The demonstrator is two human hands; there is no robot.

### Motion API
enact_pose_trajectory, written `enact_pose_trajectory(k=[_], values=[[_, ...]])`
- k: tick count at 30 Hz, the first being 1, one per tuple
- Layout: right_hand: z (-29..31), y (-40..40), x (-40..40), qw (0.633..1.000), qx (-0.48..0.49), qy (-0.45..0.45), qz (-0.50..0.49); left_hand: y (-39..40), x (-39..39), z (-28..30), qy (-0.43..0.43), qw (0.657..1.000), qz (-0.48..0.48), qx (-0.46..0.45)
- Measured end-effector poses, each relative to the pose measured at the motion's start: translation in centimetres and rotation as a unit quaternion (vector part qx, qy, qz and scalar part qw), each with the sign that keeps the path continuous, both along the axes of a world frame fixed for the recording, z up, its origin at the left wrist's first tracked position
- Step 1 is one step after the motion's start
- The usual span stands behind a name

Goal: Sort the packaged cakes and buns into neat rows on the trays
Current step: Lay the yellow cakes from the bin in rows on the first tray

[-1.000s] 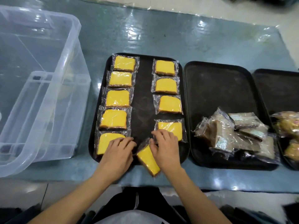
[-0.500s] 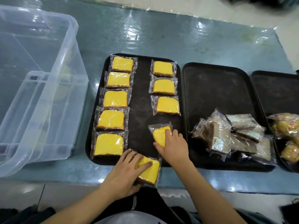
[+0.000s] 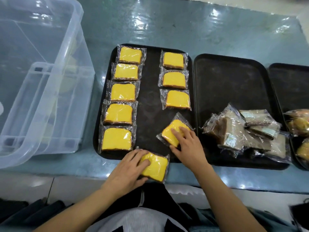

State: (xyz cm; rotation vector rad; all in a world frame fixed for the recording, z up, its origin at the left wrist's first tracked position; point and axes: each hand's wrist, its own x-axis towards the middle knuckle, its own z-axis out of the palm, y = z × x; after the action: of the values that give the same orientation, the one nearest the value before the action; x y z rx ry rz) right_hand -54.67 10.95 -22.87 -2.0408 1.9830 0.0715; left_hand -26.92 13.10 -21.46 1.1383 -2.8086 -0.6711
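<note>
On the left black tray (image 3: 148,97), wrapped yellow cakes lie in two columns: several on the left (image 3: 122,92) and three on the right (image 3: 174,80). My right hand (image 3: 187,146) grips a fourth yellow cake (image 3: 172,129), tilted diagonally below the right column. My left hand (image 3: 127,171) grips another yellow cake (image 3: 156,166) that overhangs the tray's near rim onto the table. The middle tray (image 3: 230,84) holds a loose heap of wrapped brown cakes (image 3: 234,131) at its near right. Wrapped buns (image 3: 299,124) lie on the right tray (image 3: 291,84), cut off by the frame.
A large clear plastic bin (image 3: 41,81) stands on the table left of the trays. The table (image 3: 167,25) has a glossy blue-green plastic cover. Its near edge runs just below the trays, close to my body.
My left hand left the bottom cake of the left column and took the loose cake at the tray's near edge. My right hand turned its cake diagonal.
</note>
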Motion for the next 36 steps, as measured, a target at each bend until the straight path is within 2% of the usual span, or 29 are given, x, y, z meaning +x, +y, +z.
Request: enact_pose_trajectory(k=[2, 4, 8, 10, 15, 18, 21, 26, 31, 36], values=[[0.0, -1.1, 1.9, 0.997, -0.023, 0.041, -0.065, 0.0, 0.4, 0.1, -0.003, 1.000, -0.002, 0.011], [0.3, -2.5, 3.8, 0.991, -0.037, 0.046, -0.119, 0.0, 0.5, 0.3, -0.018, 1.000, -0.012, 0.008], [1.2, -5.3, 5.6, 0.984, 0.004, -0.008, -0.176, -0.2, 0.0, 0.5, -0.037, 0.999, -0.020, -0.015], [1.9, -5.4, 5.0, 0.983, -0.008, -0.048, -0.180, -0.4, -0.4, 0.5, -0.045, 0.999, -0.020, -0.018], [2.1, -1.1, 1.5, 0.968, -0.129, -0.138, -0.167, -0.7, -3.7, -0.2, -0.031, 0.998, -0.029, -0.036], [1.4, 2.6, 1.2, 0.965, -0.179, -0.144, -0.123, -1.3, -7.0, -0.5, -0.038, 0.998, -0.014, -0.050], [0.5, 6.0, 1.7, 0.975, -0.168, -0.129, -0.071, -2.2, -9.5, -0.4, -0.052, 0.997, 0.031, -0.041], [-1.6, 7.6, 1.2, 0.985, -0.142, -0.091, -0.036, -2.5, -8.5, -0.3, -0.004, 0.996, 0.091, -0.002], [-2.8, 6.6, 0.8, 0.985, -0.152, -0.074, -0.014, -2.3, -5.1, -2.0, -0.018, 0.998, 0.000, -0.057], [-1.8, 7.0, 0.7, 0.988, -0.127, -0.086, -0.021, -1.1, -4.3, -2.0, -0.043, 0.999, -0.019, -0.022]])
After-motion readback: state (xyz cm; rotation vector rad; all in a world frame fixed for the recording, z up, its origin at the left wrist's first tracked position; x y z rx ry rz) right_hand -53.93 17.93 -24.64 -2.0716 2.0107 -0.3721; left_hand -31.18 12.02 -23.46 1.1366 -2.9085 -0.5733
